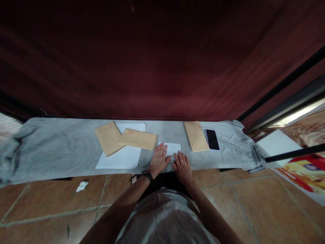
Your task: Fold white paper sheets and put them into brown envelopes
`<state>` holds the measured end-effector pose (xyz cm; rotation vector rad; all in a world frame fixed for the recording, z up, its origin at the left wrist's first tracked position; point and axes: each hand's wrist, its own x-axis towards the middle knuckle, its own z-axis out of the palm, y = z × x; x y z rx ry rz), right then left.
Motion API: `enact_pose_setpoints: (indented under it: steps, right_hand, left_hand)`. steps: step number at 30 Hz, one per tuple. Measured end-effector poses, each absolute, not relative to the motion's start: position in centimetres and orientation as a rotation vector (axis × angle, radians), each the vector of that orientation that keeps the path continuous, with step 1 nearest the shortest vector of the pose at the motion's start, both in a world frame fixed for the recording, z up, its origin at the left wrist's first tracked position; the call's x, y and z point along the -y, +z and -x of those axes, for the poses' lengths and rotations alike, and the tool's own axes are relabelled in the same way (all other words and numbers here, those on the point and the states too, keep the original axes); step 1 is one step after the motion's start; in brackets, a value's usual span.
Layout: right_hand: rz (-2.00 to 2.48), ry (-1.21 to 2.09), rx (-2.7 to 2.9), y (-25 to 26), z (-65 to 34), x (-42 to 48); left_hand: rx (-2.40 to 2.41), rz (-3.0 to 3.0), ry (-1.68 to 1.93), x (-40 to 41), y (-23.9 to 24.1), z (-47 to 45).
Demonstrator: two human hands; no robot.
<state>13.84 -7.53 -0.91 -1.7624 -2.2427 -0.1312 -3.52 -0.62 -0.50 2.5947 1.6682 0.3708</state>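
Observation:
A small folded sheet of white paper [173,147] lies on the grey cloth in front of me. My left hand [159,159] rests flat on its left part, fingers stretched out and pointing away from me. On its right lower corner, my right hand [182,166] presses with extended fingers. Left of my hands, a brown envelope [138,138] and a second brown envelope [108,137] overlap on top of larger white sheets [124,161]. Another brown envelope [196,136] lies to the right of the folded paper.
A dark-screened phone [212,139] sits beside the right envelope. Grey cloth [63,145] covers the narrow table, with a dark red curtain [152,67] hanging behind it. Black bars and a colourful box [307,173] stand at the right. A crumpled white scrap [82,186] is on the tiled floor.

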Motion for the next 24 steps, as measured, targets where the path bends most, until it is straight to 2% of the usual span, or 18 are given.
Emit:
enact_pose_setpoints:
  steps: [10,16,24]
  right_hand:
    - [1.792,-0.090,2.189,-0.7,-13.5,7.4]
    - [1.750,-0.008,2.153,0.2,-12.3,4.3]
    - [1.748,0.025,2.273,0.1,-11.6,1.5]
  left_hand:
    - [-1.650,-2.611,0.353,0.7,-0.1,3.6]
    - [-1.600,-2.606,0.423,0.5,-0.7,3.7]
    - [-1.613,-2.574,0.295,0.6,-0.2,3.4]
